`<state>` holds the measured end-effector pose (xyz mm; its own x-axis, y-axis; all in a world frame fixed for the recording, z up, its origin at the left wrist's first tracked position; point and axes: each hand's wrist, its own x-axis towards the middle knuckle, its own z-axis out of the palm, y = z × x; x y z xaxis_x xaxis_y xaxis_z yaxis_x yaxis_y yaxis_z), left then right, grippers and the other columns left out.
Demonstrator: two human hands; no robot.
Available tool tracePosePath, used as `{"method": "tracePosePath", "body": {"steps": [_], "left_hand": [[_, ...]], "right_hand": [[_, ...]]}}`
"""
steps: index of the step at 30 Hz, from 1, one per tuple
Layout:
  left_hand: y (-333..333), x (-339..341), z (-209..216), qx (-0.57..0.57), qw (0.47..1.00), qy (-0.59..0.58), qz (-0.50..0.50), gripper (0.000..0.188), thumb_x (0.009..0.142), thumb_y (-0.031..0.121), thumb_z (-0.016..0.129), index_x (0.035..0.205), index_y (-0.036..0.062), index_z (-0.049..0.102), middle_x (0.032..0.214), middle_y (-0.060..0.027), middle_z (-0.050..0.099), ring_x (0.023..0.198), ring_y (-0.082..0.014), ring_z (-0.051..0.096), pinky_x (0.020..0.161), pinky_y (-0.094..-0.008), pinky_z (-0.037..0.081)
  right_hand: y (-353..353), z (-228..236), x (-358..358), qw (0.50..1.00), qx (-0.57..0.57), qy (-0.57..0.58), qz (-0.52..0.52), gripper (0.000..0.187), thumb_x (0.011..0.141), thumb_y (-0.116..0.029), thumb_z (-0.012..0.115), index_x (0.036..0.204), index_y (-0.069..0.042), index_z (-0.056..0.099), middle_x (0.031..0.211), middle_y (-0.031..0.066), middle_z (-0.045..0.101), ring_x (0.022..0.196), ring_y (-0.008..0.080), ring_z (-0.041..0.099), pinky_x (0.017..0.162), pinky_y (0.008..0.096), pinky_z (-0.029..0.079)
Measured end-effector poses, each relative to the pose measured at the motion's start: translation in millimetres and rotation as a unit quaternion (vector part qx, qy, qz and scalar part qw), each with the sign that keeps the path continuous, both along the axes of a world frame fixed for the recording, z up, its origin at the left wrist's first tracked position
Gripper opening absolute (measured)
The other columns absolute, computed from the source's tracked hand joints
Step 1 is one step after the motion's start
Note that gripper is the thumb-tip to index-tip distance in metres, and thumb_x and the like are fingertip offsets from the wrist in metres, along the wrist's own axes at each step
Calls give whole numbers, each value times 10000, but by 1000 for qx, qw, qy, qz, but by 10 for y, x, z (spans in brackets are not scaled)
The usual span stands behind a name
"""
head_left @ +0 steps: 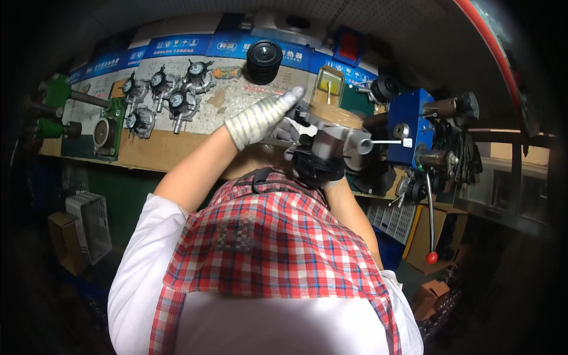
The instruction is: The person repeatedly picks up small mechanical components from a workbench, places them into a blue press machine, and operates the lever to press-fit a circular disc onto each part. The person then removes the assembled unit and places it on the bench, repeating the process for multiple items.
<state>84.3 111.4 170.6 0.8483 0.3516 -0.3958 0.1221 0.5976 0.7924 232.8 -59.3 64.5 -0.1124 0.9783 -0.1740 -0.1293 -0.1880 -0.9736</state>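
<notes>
A cylindrical metal motor-like unit [328, 142] with a tan disc on top, a side pipe stub and a black lower part is held up in front of my chest. My left hand [263, 121], in a striped, grey-tipped glove, is at its left side, with one finger stretched upward by the disc and the others curled against the unit. My right hand [335, 184] comes from below and behind the black lower part; mostly its gloved wrist shows and its grip is largely hidden. Beyond the unit sits a small tray of yellow grease [329, 84] with a brush in it.
Several small metal housings [179, 103] stand on the cardboard-covered bench at left, beside a green clamp fixture [109, 130]. Black stacked rings [264, 62] stand at the back. At right is a blue press [408, 127] with a red-knobbed lever [432, 257]. Crates [89, 222] lie below.
</notes>
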Motion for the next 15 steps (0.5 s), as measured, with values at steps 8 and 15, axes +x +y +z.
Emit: {"method": "tracePosePath", "body": {"steps": [8,15], "left_hand": [[-96,100,-1021,34,998,29,46,496,886,461,604,1130,29,586,1035,-102,639,1005,-159,578,900,-296,448],[-219,-136,-2053,207,969,97,97,347,939,373,545,1053,47,579,932,-43,586,888,-132,507,848,-281,432]], "right_hand": [[49,-491,328,932,-157,35,-324,539,938,-492,472,1104,4,603,1012,92,632,886,197,586,820,331,478],[409,-615,-206,835,-365,-291,-293,894,923,-644,120,1010,79,639,1029,312,617,1085,408,557,929,410,413]]}}
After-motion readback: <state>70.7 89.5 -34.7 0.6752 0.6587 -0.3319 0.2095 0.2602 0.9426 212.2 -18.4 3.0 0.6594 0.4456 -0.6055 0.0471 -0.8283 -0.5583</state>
